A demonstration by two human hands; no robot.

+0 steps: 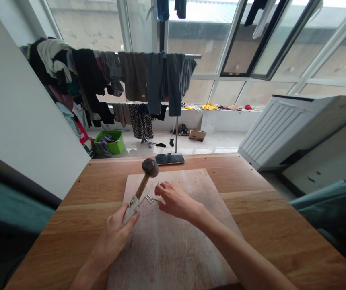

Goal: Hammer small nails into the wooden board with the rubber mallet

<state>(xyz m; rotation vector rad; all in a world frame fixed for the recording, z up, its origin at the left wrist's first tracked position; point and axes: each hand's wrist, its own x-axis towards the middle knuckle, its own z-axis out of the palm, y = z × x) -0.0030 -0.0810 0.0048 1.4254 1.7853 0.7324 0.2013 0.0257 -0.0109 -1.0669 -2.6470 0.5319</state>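
Note:
My left hand (117,227) is closed around the pale, wrapped grip of a mallet (143,186). The mallet slants up and away, its dark head raised above the far part of a wooden board (173,245). Over that board, my right hand (174,199) has its thumb and curled fingers apart. Several metal nails (149,198) lie just left of the right hand, one reaching into the gap by its thumb. Small upright nails (152,183) stand close to the fingertips. A row of small dark marks, holes or nails, runs along the board's far side.
The board lies on a wooden table (260,217). A phone (169,158) rests at the table's far edge. Beyond are a rack of hanging clothes (133,76), a green basket (118,143) and a small cardboard box (197,135). A white cabinet-like piece (269,129) stands at right.

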